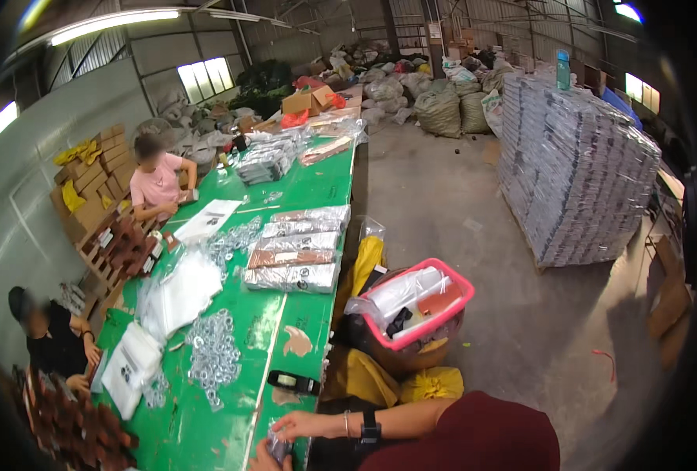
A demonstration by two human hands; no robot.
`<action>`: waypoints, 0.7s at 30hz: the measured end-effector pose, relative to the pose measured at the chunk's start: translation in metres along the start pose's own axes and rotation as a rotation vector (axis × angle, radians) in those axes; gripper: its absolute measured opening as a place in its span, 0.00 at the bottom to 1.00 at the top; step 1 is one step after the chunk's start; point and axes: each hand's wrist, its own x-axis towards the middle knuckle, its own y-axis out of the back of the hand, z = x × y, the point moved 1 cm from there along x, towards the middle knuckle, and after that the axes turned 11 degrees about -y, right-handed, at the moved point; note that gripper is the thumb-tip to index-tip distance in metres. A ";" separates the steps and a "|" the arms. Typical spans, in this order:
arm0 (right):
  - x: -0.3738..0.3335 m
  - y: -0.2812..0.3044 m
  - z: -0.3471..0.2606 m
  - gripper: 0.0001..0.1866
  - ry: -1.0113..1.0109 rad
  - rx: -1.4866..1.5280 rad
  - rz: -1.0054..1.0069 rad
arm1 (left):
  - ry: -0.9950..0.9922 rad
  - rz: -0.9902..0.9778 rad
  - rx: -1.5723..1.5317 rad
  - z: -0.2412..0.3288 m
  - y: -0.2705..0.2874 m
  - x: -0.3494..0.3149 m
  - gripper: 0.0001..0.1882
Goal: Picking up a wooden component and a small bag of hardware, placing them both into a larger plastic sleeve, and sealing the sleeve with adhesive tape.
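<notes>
At the bottom edge of the green table [231,424], both my hands are on a small clear plastic packet [281,447] with something greyish in it; its contents are too small to tell. My right hand [305,425], with a dark watch and a bracelet on its wrist, has its fingers closed on the packet's upper side. Partly cut off by the frame's edge, my left hand [263,458] grips it from below. Just beyond them lies a black oblong object [294,382]. Farther left is a heap of shiny metal rings [213,349].
Clear plastic bags [183,292] and wrapped brown-and-white packs [293,257] lie up the table. Two people work along its left side, one in pink [156,180], one in black [54,341]. A pink basket [466,292] stands at right, before a tall wrapped stack [568,173].
</notes>
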 end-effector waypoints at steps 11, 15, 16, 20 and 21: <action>-0.020 -0.009 0.001 0.34 0.025 -0.062 0.173 | 0.083 -0.016 -0.099 0.008 0.017 0.010 0.37; -0.034 -0.024 -0.006 0.35 0.123 -0.234 0.354 | 0.155 -0.011 -0.100 0.009 0.020 0.002 0.33; -0.032 -0.024 -0.005 0.35 0.148 -0.205 0.362 | 0.138 0.006 -0.124 0.005 0.018 0.005 0.32; -0.039 -0.021 -0.011 0.35 0.197 -0.418 0.588 | 0.101 0.020 -0.129 0.018 0.024 0.019 0.30; -0.038 -0.019 -0.012 0.35 0.264 -0.482 0.648 | 0.077 0.035 -0.150 0.018 0.021 0.026 0.31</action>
